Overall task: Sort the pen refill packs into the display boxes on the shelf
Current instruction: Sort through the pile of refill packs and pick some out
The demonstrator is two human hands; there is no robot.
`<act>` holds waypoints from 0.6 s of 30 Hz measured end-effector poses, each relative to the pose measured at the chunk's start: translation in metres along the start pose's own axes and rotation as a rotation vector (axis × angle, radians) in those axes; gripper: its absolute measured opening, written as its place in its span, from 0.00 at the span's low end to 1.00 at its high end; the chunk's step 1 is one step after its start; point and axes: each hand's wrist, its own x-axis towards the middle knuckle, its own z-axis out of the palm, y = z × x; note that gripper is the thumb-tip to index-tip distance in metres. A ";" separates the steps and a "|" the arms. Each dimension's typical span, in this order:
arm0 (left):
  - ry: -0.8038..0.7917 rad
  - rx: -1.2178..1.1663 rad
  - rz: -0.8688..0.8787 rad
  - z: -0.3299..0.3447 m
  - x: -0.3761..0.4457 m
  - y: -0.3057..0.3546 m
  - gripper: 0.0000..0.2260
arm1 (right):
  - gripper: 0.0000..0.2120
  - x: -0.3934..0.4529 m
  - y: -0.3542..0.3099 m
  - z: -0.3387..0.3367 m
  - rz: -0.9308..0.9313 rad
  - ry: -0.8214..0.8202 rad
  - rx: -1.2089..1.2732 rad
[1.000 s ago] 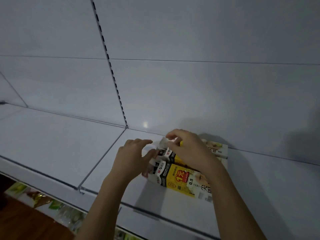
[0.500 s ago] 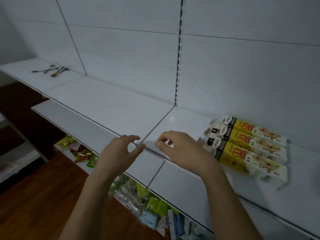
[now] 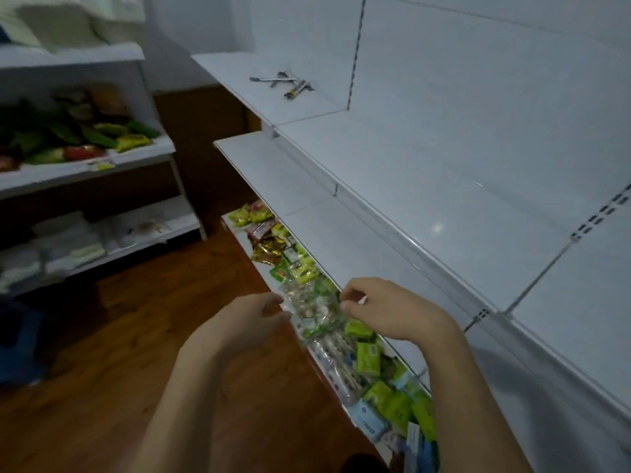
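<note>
2 hands are raised side by side, left hand (image 3: 251,317) and right hand (image 3: 389,310), fingers (image 3: 353,295) loosely curled and holding nothing, above snack packets (image 3: 372,356) on the low shelf. Farther left, on the white upper shelf (image 3: 426,186), lies a small scatter of thin pen-like items (image 3: 286,83), count unclear, mostly pointing left-right.

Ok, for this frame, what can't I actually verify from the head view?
- Display boxes and pen refill packs: not in the head view at all.
- Loose items on the far shelf: too small and blurred to tell if they are pens or refills.
- Left hand and right hand: fingers loosely curled, nothing visibly held.
- Snack packets on the lower shelf: partly hidden by both hands and the shelf edge above.
- Labels: blurred, unreadable.
</note>
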 end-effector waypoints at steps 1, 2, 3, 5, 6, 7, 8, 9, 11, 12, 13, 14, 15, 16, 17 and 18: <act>0.022 -0.007 -0.027 -0.006 0.006 -0.012 0.20 | 0.08 0.015 -0.007 0.002 -0.009 0.004 0.000; 0.031 -0.016 -0.056 -0.013 0.013 -0.024 0.20 | 0.08 0.030 -0.014 0.004 -0.015 0.000 0.001; 0.026 -0.023 -0.084 -0.019 0.022 -0.035 0.20 | 0.07 0.046 -0.019 0.007 -0.024 -0.009 0.007; 0.001 -0.016 -0.122 -0.031 0.044 -0.052 0.20 | 0.07 0.080 -0.028 0.013 -0.048 -0.048 0.006; -0.011 -0.003 -0.136 -0.038 0.059 -0.060 0.20 | 0.07 0.098 -0.033 0.012 -0.055 -0.076 0.003; -0.020 0.010 -0.149 -0.046 0.075 -0.067 0.20 | 0.08 0.116 -0.039 0.010 -0.057 -0.100 0.004; -0.025 0.018 -0.159 -0.056 0.090 -0.072 0.20 | 0.10 0.135 -0.045 0.007 -0.056 -0.116 0.008; -0.023 0.019 -0.166 -0.066 0.105 -0.077 0.20 | 0.11 0.155 -0.051 0.002 -0.057 -0.120 0.019; 0.003 0.012 -0.173 -0.092 0.133 -0.086 0.19 | 0.12 0.195 -0.064 -0.011 -0.068 -0.096 0.034; 0.028 0.015 -0.171 -0.106 0.146 -0.089 0.19 | 0.12 0.215 -0.073 -0.018 -0.077 -0.078 0.041; 0.060 0.019 -0.167 -0.120 0.157 -0.093 0.18 | 0.13 0.235 -0.082 -0.024 -0.088 -0.068 0.055; 0.103 0.023 -0.159 -0.134 0.168 -0.097 0.17 | 0.13 0.255 -0.092 -0.028 -0.106 -0.061 0.066; 0.149 0.030 -0.152 -0.147 0.179 -0.102 0.16 | 0.13 0.275 -0.103 -0.032 -0.129 -0.056 0.072; 0.192 0.044 -0.144 -0.160 0.190 -0.109 0.15 | 0.14 0.294 -0.114 -0.034 -0.147 -0.056 0.071; 0.219 0.061 -0.143 -0.172 0.201 -0.117 0.15 | 0.14 0.311 -0.126 -0.035 -0.160 -0.064 0.068; 0.236 0.078 -0.144 -0.182 0.211 -0.127 0.15 | 0.15 0.327 -0.137 -0.035 -0.169 -0.081 0.066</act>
